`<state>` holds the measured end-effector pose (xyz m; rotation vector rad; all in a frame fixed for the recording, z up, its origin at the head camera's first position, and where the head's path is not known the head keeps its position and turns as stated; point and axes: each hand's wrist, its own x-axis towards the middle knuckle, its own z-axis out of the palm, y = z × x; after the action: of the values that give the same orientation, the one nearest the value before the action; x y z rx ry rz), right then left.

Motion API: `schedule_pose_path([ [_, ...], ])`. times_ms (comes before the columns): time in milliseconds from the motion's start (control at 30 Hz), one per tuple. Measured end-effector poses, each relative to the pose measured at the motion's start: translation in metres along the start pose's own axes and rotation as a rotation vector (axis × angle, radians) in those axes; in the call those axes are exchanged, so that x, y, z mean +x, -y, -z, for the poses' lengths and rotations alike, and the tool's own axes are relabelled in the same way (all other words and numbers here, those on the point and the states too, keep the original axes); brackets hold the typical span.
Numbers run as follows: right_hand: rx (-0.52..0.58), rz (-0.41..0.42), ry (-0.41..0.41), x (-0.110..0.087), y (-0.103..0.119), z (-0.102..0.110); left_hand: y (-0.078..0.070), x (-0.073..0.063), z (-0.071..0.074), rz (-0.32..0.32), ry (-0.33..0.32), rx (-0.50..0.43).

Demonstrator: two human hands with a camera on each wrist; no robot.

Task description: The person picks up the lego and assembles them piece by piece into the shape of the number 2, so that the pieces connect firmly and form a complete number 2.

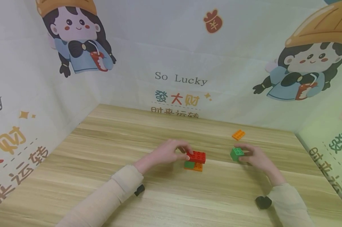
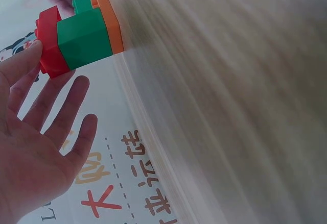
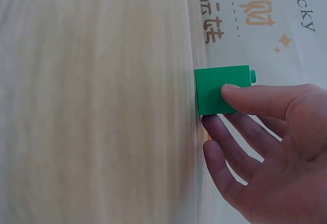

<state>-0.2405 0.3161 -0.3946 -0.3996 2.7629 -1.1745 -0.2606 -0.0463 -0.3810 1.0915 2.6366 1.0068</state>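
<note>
A small stack stands on the table in front of me: a red toy brick (image 1: 198,156) lies on top of a green brick (image 2: 85,39), which sits at one end of an orange plate (image 1: 198,167). Beyond that green brick, the red one overhangs the plate's bare studs. My left hand (image 1: 171,152) pinches the red brick by its end, between thumb and fingers. To the right of the stack, my right hand (image 1: 254,156) holds a second green brick (image 3: 219,91) between thumb and fingers, studs upward. Its lower edge is at or near the tabletop; contact is unclear.
Another orange plate (image 1: 238,135) lies farther back on the wooden table (image 1: 102,135), behind the right hand. A printed cloth (image 1: 131,63) hangs along the back and both sides. Small black objects (image 1: 263,202) show beside each sleeve.
</note>
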Motion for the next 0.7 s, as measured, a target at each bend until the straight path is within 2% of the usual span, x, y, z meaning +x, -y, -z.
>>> schedule_pose_path([
  [367,0.008,-0.016,-0.03,0.001,0.006,-0.003,0.0,0.0,0.0,0.015,-0.003,-0.012],
  [700,-0.031,0.018,-0.073,0.002,0.019,-0.008,-0.001,0.0,0.0,0.015,0.0,-0.01],
])
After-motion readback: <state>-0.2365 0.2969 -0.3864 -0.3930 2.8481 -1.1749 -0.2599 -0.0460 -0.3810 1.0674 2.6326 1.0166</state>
